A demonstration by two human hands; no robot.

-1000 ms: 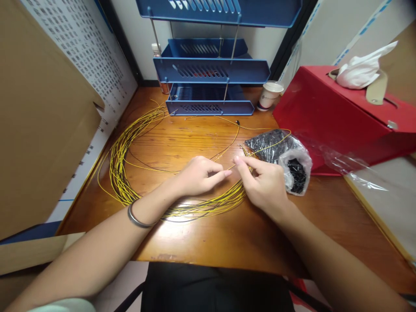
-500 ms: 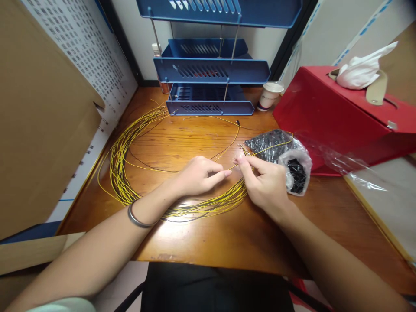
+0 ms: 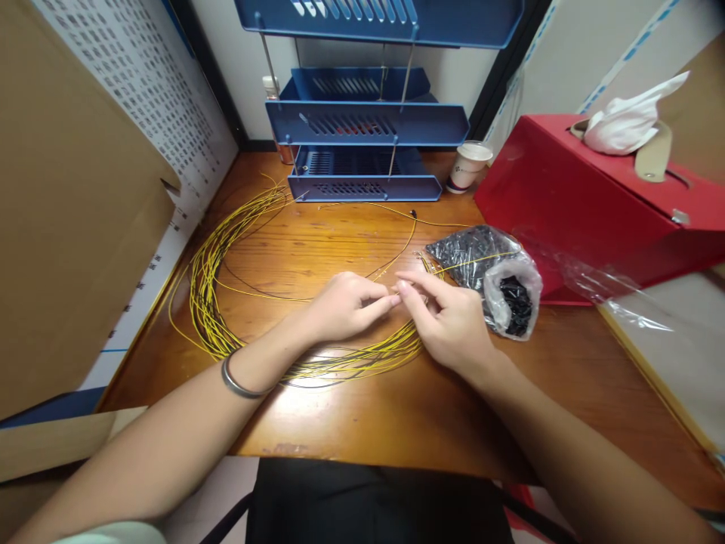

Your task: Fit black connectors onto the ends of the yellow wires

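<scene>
My left hand (image 3: 350, 304) is closed in a pinch on a thin yellow wire, just above the front of the coil. Fingertip to fingertip with it, my right hand (image 3: 447, 316) is also pinched at the wire; what lies right between the fingertips is too small to make out. From there a yellow wire (image 3: 467, 262) runs out to the right, over a clear bag of small black parts (image 3: 473, 245). A large loose coil of yellow and black wires (image 3: 207, 302) lies on the table around my left hand. Several metal-tipped wire ends show behind my right hand.
Blue stacked trays (image 3: 365, 189) stand at the back of the wooden table (image 3: 362, 427). A paper cup (image 3: 469, 166) is beside them, left of a red box (image 3: 544, 204) with tissue on top. A cardboard panel (image 3: 73, 211) rises at the left.
My right hand has moved left along the wire until its fingertips meet those of my left hand. The wire loop over the bag has shifted lower. My left hand stays in place.
</scene>
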